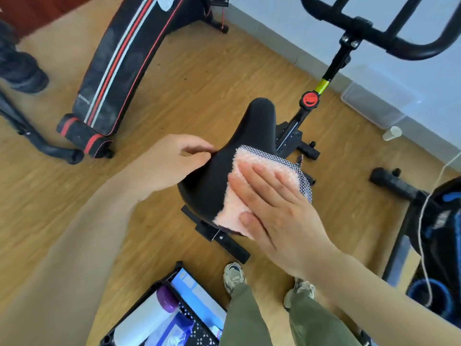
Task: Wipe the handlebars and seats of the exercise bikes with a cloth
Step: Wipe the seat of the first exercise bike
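Note:
The black bike seat (234,156) stands in the middle of the view, its narrow nose pointing away from me. A pink cloth (262,161) with a checked border lies over the seat's right rear part. My right hand (277,208) presses flat on the cloth, fingers stretched out. My left hand (172,162) grips the seat's left edge, thumb and fingers pinching it. The bike's black handlebars (374,28) rise at the upper right on a black post with a red knob (310,99).
A black and red sit-up bench (117,68) lies at the upper left. A black crate (174,313) with bottles sits on the floor beside my feet. Another black and blue machine (436,236) stands at the right. A clear box (374,103) and a plastic cup (392,133) are by the wall.

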